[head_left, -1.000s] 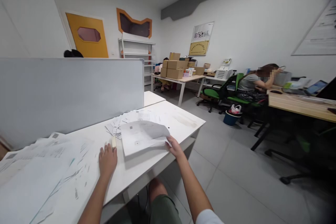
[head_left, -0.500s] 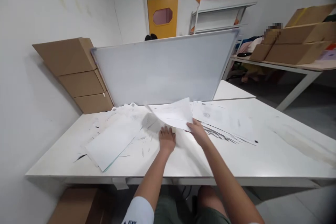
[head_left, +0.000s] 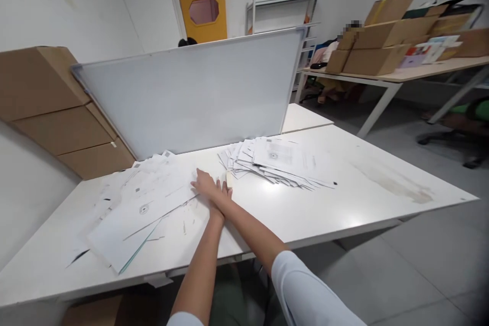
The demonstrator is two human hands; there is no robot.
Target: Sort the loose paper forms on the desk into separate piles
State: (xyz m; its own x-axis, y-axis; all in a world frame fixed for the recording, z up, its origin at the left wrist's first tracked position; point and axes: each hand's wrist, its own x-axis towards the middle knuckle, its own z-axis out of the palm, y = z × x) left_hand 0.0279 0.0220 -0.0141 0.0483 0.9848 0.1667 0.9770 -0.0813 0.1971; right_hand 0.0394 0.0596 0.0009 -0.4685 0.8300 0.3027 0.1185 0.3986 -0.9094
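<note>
My right hand crosses over my left wrist and pinches the right edge of a printed sheet of paper. This sheet lies over the loose pile of papers on the left, its round emblem facing up. Under the crossing, my left hand rests on the white table with its fingers apart. A small off-white block, perhaps an eraser, stands at its fingertips; whether they touch is unclear. A fanned stack of printed papers lies to the right of both hands.
A whiteboard leans along the back of the table. Cardboard boxes are stacked at the left by the wall. Thin scraps lie near the left papers. Farther right, another table bears more boxes, with a person behind them.
My right hand has swung left across my left arm, bringing the sheet from mid-table onto the left papers. My left hand stays low on the table. The view has turned right.
</note>
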